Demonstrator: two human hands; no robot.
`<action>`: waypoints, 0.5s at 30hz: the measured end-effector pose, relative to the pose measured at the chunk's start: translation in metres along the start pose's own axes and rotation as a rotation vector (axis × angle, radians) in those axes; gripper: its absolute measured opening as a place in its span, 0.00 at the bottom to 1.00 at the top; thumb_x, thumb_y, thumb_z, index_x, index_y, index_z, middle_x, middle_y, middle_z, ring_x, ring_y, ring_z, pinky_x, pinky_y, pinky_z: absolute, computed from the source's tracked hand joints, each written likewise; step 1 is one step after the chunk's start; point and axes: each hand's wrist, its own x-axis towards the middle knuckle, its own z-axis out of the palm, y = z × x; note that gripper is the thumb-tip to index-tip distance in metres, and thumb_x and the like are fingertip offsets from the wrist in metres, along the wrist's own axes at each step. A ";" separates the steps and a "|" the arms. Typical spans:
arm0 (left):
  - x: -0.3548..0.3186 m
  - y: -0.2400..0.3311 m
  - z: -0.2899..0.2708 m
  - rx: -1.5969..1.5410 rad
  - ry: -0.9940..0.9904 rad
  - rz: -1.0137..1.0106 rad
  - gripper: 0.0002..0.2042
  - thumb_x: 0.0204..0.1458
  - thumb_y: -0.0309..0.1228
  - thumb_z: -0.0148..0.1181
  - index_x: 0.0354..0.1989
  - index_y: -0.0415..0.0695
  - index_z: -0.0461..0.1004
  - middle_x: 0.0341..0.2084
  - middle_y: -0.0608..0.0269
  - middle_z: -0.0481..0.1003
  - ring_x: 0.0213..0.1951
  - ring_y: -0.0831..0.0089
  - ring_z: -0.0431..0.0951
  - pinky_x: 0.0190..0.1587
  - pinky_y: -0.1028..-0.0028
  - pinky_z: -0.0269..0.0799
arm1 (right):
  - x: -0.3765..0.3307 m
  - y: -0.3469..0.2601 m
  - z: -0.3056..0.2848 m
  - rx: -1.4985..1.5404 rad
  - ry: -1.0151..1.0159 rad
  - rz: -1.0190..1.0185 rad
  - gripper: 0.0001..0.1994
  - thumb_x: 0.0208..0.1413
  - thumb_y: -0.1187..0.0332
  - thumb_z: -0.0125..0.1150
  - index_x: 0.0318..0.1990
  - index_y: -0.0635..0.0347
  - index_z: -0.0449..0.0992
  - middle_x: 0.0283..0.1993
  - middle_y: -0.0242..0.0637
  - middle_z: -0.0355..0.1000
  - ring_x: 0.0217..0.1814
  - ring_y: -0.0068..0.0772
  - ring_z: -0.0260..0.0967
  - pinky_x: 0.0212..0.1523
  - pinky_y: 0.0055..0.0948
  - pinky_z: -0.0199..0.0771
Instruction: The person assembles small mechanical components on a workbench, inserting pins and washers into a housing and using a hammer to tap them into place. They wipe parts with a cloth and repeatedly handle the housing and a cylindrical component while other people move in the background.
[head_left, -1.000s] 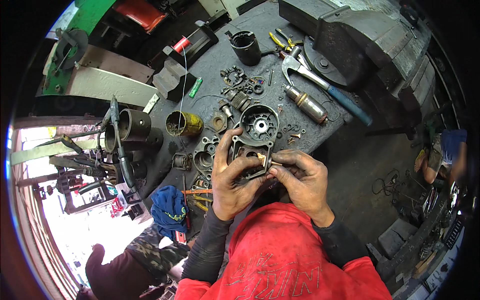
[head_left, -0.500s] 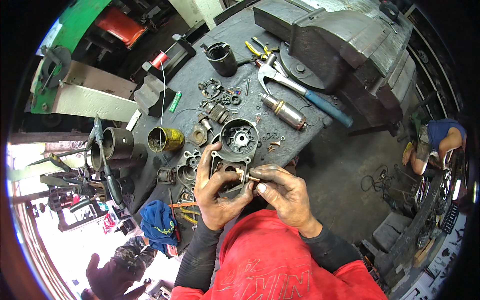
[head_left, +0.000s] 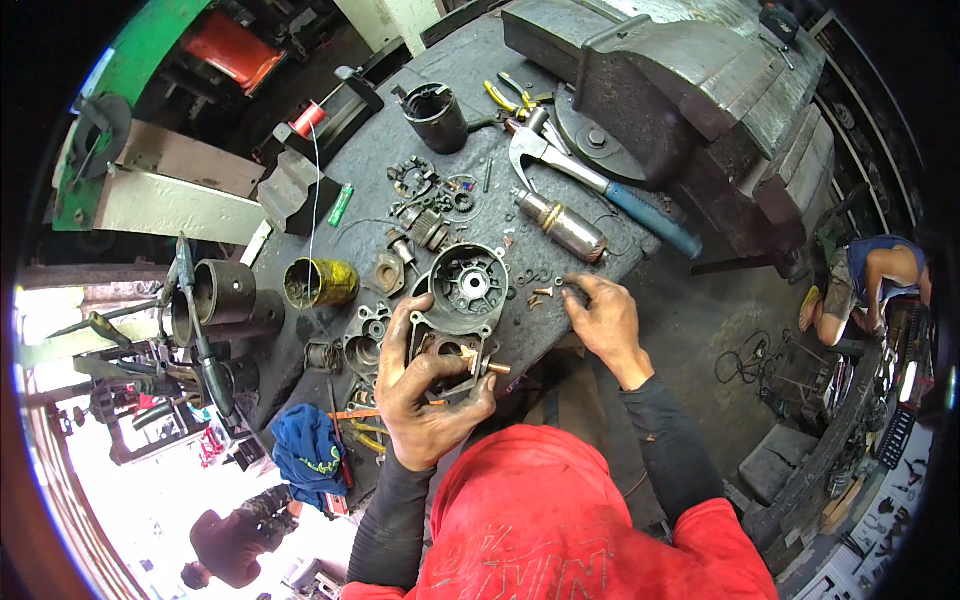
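My left hand (head_left: 425,405) grips a grey metal starter motor housing (head_left: 470,318) above the bench's near edge. A round bore with a spoked inside faces up. My left thumb and forefinger are at the housing's lower opening, around a copper-coloured bolt (head_left: 497,367) that sticks out through its side. My right hand (head_left: 608,325) is over the bench edge, away from the housing. Its thumb and forefinger are slightly apart, with their tips beside a small nut or washer (head_left: 559,282). Small copper pieces (head_left: 540,297) and dark rings lie close to those fingertips.
Behind the housing lie a wound armature (head_left: 563,224), a claw hammer (head_left: 635,200), pliers (head_left: 512,96), gears (head_left: 425,227) and a dark cylinder (head_left: 436,118). A large vice (head_left: 690,100) stands at the right. A yellow can (head_left: 320,283) sits at left. Two other people are farther off.
My right hand has let go of the bolt at the housing and moved right and away from me to the small parts. My left hand still holds the housing, with the bolt in it.
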 end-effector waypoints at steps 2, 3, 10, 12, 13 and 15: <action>0.000 -0.001 -0.002 0.040 -0.020 -0.006 0.15 0.30 0.25 0.79 0.30 0.42 0.82 0.64 0.38 0.72 0.62 0.44 0.78 0.62 0.57 0.73 | 0.007 -0.007 0.005 0.007 0.002 -0.006 0.13 0.61 0.64 0.66 0.49 0.57 0.85 0.47 0.47 0.83 0.49 0.55 0.81 0.50 0.45 0.82; 0.001 -0.002 -0.003 0.082 -0.019 0.037 0.15 0.30 0.25 0.79 0.30 0.42 0.82 0.64 0.38 0.72 0.62 0.45 0.78 0.60 0.59 0.75 | 0.012 -0.011 0.006 0.024 0.003 -0.008 0.12 0.61 0.64 0.66 0.49 0.57 0.85 0.47 0.46 0.83 0.49 0.54 0.81 0.50 0.46 0.82; 0.000 0.003 -0.001 -0.054 0.002 -0.071 0.13 0.40 0.27 0.80 0.31 0.41 0.79 0.66 0.39 0.70 0.65 0.49 0.75 0.61 0.57 0.76 | 0.050 -0.027 0.034 -0.028 -0.005 -0.219 0.10 0.59 0.67 0.65 0.45 0.58 0.84 0.42 0.47 0.82 0.46 0.54 0.82 0.48 0.50 0.82; -0.002 0.008 -0.004 0.024 -0.016 -0.048 0.14 0.40 0.27 0.80 0.31 0.41 0.80 0.66 0.40 0.70 0.65 0.49 0.75 0.61 0.57 0.77 | 0.054 -0.034 0.045 -0.099 -0.077 -0.230 0.08 0.58 0.69 0.62 0.42 0.57 0.83 0.38 0.48 0.82 0.41 0.55 0.83 0.42 0.52 0.83; -0.002 0.009 -0.004 0.045 -0.027 -0.036 0.14 0.40 0.27 0.80 0.31 0.41 0.80 0.66 0.40 0.69 0.65 0.49 0.75 0.61 0.57 0.77 | 0.058 -0.038 0.050 -0.144 -0.098 -0.247 0.07 0.59 0.70 0.61 0.41 0.57 0.83 0.38 0.48 0.82 0.40 0.55 0.83 0.40 0.52 0.83; -0.003 0.011 -0.004 0.047 -0.020 -0.060 0.13 0.39 0.27 0.80 0.31 0.41 0.80 0.66 0.40 0.70 0.64 0.49 0.76 0.62 0.57 0.75 | 0.065 -0.044 0.057 -0.248 -0.121 -0.318 0.08 0.59 0.71 0.57 0.41 0.55 0.84 0.37 0.48 0.82 0.36 0.54 0.84 0.36 0.51 0.83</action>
